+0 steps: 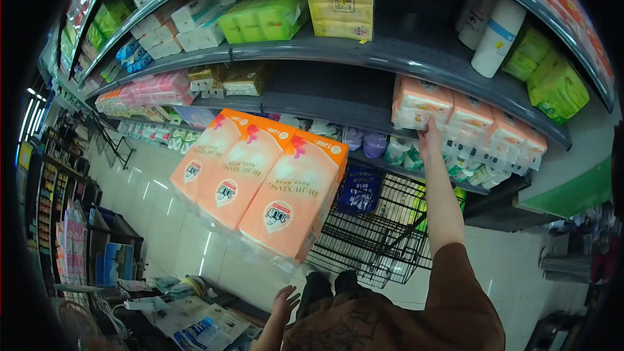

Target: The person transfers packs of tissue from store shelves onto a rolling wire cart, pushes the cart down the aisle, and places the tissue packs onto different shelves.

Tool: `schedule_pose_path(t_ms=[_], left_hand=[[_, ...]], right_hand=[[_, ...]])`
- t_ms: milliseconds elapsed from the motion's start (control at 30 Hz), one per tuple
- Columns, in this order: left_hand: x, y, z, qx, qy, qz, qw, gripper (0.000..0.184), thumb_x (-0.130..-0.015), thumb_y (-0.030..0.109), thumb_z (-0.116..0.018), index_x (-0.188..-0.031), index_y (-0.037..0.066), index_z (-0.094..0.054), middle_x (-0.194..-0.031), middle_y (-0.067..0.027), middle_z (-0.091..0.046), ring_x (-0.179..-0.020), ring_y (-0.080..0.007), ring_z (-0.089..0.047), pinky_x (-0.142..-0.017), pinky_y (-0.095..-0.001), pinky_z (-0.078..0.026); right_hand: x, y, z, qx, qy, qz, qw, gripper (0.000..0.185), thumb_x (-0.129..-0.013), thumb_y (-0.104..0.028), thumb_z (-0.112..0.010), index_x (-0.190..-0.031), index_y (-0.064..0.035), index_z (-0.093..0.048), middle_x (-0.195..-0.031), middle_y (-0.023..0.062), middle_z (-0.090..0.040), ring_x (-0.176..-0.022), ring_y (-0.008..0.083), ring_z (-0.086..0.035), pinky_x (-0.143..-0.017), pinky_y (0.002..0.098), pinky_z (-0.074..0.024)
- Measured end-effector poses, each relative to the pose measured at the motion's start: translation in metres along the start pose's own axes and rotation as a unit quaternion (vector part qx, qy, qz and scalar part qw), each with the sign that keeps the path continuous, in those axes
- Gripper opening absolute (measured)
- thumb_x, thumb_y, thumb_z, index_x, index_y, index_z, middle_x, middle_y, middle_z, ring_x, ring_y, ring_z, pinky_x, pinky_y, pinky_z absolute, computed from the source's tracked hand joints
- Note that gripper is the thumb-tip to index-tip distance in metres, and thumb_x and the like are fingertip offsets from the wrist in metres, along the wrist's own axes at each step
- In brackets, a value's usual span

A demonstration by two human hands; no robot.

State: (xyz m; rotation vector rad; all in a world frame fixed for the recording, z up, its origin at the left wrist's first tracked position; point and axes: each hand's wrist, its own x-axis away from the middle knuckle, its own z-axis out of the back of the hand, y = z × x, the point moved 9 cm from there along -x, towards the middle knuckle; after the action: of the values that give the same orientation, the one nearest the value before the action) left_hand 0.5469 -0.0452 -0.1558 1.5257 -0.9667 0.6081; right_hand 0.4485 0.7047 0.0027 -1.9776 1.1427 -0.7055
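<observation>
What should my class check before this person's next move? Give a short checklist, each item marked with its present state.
1. Right hand on the shelved orange pack: ok, it meets the pack's front.
2. Right hand's grip secure: cannot tell, its hold is partly hidden.
3. Left hand free: ok, nothing shows in it.
4. Left hand supporting the large orange three-part pack: not ok, it appears below and apart.
5. Large pack borne by something else: cannot tell, no support shows.
6. Yellow pack above standing upright: ok.

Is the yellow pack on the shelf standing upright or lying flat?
Upright: the yellow pack stands with its printed front facing outward.
</observation>
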Motion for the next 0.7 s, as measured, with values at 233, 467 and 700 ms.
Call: schedule_pose_path(t_ms=[233, 467, 700], left_hand=[[0.042, 0.030, -0.128, -0.215, -0.220, 0.025, 0.951, 0.032, -0.100, 0.016, -0.048, -0.128, 0.001, -0.053, -0.129, -0.0110, -0.059, -0.120, -0.0238, -0.058, -0.102, -0.0366, -0.047], [0.064, 0.101, -0.323, -0.054, -0.420, -0.032, 0.905, 0.039, -0.103, 0.029, -0.046, -0.132, 0.004, -0.049, -0.138, -0.0119, -0.051, -0.128, -0.0261, -0.051, -0.110, -0.0430, -0.039], [0.059, 0.135, -0.420, 0.237, -0.537, 0.105, 0.803, 0.063, -0.099, 0.052, -0.045, -0.142, 0.006, -0.041, -0.140, -0.0113, -0.050, -0.127, -0.0274, -0.052, -0.106, -0.0431, -0.043]], right_hand=[[0.143, -0.048, -0.079, 0.030, -0.041, 0.019, 0.999, 0.046, -0.101, -0.027, -0.056, -0.139, -0.0059, -0.044, -0.136, 0.0054, -0.053, -0.120, 0.0189, -0.052, -0.102, 0.0390, -0.0396], [0.267, -0.063, -0.094, 0.005, -0.080, -0.021, 0.997, 0.045, -0.101, -0.024, -0.056, -0.139, -0.0051, -0.043, -0.137, 0.0049, -0.051, -0.125, 0.0186, -0.048, -0.107, 0.0380, -0.0342], [0.395, -0.080, -0.026, 0.212, -0.046, 0.032, 0.976, 0.030, -0.101, -0.022, -0.056, -0.118, 0.0017, -0.062, -0.115, 0.0073, -0.063, -0.108, 0.0135, -0.055, -0.094, 0.0320, -0.0436]])
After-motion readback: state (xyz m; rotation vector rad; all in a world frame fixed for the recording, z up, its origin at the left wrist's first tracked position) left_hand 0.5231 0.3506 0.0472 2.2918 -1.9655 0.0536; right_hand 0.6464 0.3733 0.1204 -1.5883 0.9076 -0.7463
